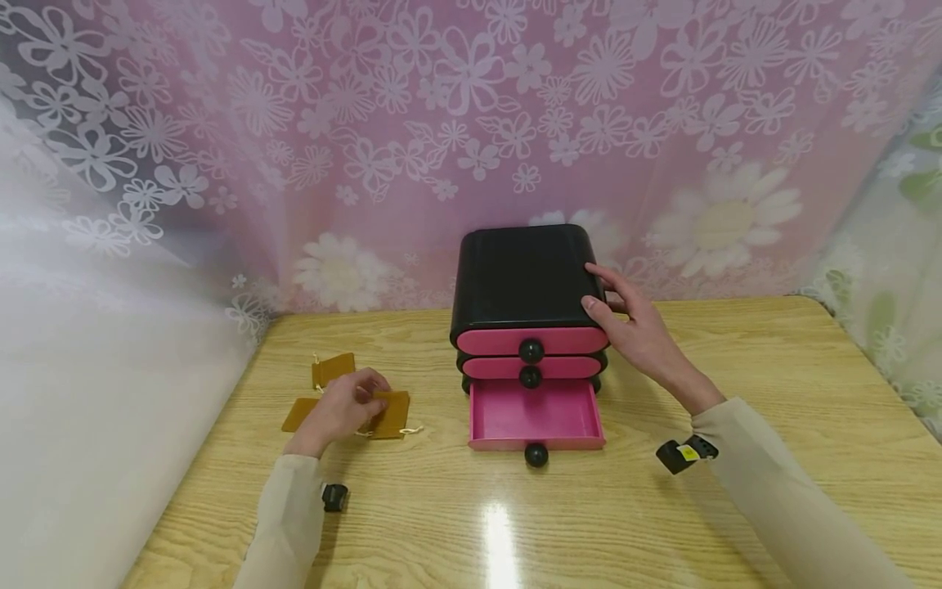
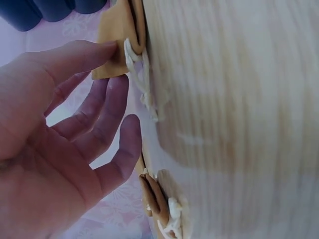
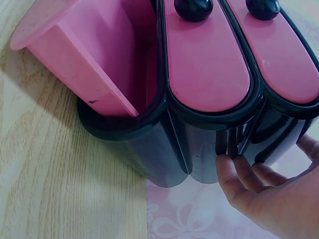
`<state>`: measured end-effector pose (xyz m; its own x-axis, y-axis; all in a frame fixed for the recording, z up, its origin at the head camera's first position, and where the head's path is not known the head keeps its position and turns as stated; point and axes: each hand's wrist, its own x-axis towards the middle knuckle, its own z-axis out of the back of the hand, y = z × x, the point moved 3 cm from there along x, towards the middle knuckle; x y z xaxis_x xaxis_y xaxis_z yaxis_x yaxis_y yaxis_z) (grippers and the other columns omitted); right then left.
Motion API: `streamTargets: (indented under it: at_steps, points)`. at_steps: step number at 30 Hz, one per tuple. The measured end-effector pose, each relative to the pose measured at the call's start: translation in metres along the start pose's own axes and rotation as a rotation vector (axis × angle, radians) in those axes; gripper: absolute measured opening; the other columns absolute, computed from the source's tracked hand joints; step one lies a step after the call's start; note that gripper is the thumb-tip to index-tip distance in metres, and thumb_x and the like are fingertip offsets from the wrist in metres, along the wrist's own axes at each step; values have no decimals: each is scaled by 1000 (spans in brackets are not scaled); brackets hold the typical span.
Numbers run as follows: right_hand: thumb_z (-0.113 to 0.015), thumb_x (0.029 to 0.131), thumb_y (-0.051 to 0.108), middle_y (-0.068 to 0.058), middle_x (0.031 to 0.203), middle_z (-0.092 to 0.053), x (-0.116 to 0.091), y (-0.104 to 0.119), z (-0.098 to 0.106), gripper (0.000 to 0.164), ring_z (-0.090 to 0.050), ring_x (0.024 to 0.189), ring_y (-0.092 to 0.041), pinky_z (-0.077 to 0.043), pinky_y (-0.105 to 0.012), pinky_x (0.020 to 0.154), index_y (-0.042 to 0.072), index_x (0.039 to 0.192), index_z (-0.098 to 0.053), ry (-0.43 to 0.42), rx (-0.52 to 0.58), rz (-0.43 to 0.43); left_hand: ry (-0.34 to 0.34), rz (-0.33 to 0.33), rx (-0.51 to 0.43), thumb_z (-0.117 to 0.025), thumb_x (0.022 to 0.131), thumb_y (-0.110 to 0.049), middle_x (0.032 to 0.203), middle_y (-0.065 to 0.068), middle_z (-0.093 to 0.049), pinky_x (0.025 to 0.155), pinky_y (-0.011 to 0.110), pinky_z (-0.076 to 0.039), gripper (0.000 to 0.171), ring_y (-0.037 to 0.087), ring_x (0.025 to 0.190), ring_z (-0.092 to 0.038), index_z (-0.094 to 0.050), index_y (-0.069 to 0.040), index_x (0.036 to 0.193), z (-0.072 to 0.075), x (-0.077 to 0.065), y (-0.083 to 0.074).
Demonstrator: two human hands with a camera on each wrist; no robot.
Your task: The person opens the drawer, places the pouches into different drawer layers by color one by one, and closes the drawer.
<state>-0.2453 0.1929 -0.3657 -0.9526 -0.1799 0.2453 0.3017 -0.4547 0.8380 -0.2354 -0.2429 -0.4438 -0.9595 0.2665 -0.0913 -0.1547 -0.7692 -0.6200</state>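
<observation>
On the left of the table, my left hand (image 1: pixel 343 411) pinches a small tan drawstring pouch (image 1: pixel 390 415) by its edge. In the left wrist view the thumb presses the near face of that pouch (image 2: pixel 110 37), with fingertips behind it and a pale cord hanging down. Two more tan pouches lie by this hand, one behind (image 1: pixel 334 369) and one to its left (image 1: pixel 298 415). My right hand (image 1: pixel 639 329) rests against the right side of a black drawer unit (image 1: pixel 526 274), its fingertips (image 3: pixel 227 169) touching the glossy side wall. The unit's bottom pink drawer (image 1: pixel 537 419) is pulled out with nothing inside.
The upper drawer (image 1: pixel 486 340) and middle drawer (image 1: pixel 486 368) are closed, each with a round black knob. A pink floral curtain (image 1: pixel 412 164) hangs behind the wooden table (image 1: pixel 412 523). A pale sheet (image 1: pixel 96 368) borders the left side.
</observation>
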Motion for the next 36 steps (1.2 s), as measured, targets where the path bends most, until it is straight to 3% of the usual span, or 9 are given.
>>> streamTargets:
  at_steps: [7,18,28,32,36]
  points:
    - [-51,107,33,-20,161,-36,0,-1,0,59,-49,137,-48,-49,-64,98,30,162,-31,1,2,-1,-16,-10,-94,-66,99,-13,110,9,-71,71,32,-54,12,24,97,-66,-69,-14,111,2,-3,-1]
    - [-51,107,33,-20,159,-39,0,-2,-1,58,-52,135,-45,-52,-57,93,30,162,-31,1,-1,3,-2,-41,-229,-68,99,-22,111,7,-72,73,38,-57,12,23,94,-68,-71,-18,111,2,-4,0]
    - [-51,107,33,-20,157,-41,0,-2,0,58,-53,134,-43,-52,-32,84,30,162,-31,4,-10,3,32,-60,-334,-69,99,-28,114,11,-71,79,39,-58,20,25,97,-68,-70,-13,112,5,-7,-13]
    - [-51,107,33,-20,159,-39,1,-2,0,59,-52,135,-44,-55,-46,89,30,162,-31,2,-8,1,35,-91,-362,-68,99,-26,114,11,-70,80,37,-58,19,26,98,-68,-70,-13,112,7,-9,-21]
    - [-50,107,34,-20,163,-34,1,-2,0,59,-48,138,-47,-48,-66,99,31,162,-30,4,1,-3,29,-104,-380,-69,99,-27,113,7,-70,79,35,-57,16,25,96,-70,-71,-16,110,9,-11,-32]
